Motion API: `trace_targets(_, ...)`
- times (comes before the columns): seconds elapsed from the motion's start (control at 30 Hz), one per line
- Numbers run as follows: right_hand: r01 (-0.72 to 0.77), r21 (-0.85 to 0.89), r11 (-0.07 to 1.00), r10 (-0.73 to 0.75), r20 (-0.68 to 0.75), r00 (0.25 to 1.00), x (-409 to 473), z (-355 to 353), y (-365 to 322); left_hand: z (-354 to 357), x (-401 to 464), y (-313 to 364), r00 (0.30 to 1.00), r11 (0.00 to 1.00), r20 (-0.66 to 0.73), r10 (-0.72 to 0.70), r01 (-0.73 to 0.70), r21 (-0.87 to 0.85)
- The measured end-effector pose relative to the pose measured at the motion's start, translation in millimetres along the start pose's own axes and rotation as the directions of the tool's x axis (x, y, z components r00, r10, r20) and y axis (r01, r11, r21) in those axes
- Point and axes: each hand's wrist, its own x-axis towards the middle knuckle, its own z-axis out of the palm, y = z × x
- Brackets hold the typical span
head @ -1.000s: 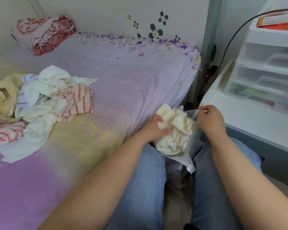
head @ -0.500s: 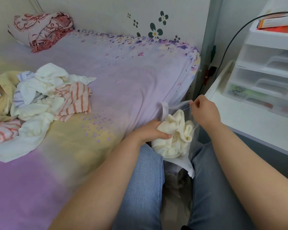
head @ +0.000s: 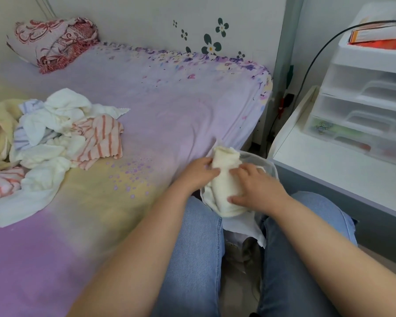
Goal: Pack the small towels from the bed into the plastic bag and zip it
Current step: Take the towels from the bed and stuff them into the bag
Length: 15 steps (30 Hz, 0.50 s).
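1. Since the earlier frames, your right hand (head: pixel 258 188) has left the rim of the plastic bag (head: pixel 269 167) and come down onto the cream towel (head: pixel 224 179); it now presses on the bundle with fingers spread over it and thumb against its lower side.
2. Your left hand (head: pixel 198 173) still grasps the towel from the left, fingers curled round its upper part.
3. Locate the work at lower centre of the frame, over your lap at the bed (head: pixel 169 99) edge. The towel sits partly inside the bag, its top still poking above the opening.
4. Judge this step as compaction: the towel is being pushed down so the mouth can be closed later.
5. Note the remaining pile of small towels (head: pixel 55 138) at mid-left of the frame on the bed, well apart from the bag. Packing is at an early stage; zipping is not yet due.
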Motion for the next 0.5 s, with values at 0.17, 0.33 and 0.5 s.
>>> trace_targets(0.17,-0.033,-0.088,0.996,0.044,0.127,0.991,17.9,1.2,-6.5,-1.5,-9.7,-24.4,0.993,0.950,-0.075,-0.085,0.058,-0.305)
trace_targets(0.33,0.064,-0.225,0.972,-0.021,0.189,0.982,20.6,0.2,-31.6,-2.9,-11.7,-26.6,0.979,0.786,0.057,-0.198,0.124,0.606)
trace_targets(0.5,0.027,-0.132,0.991,-0.003,0.180,0.984,24.1,0.8,-36.6,-5.1,-15.2,-14.0,0.983,0.982,-0.180,-0.044,0.075,0.173)
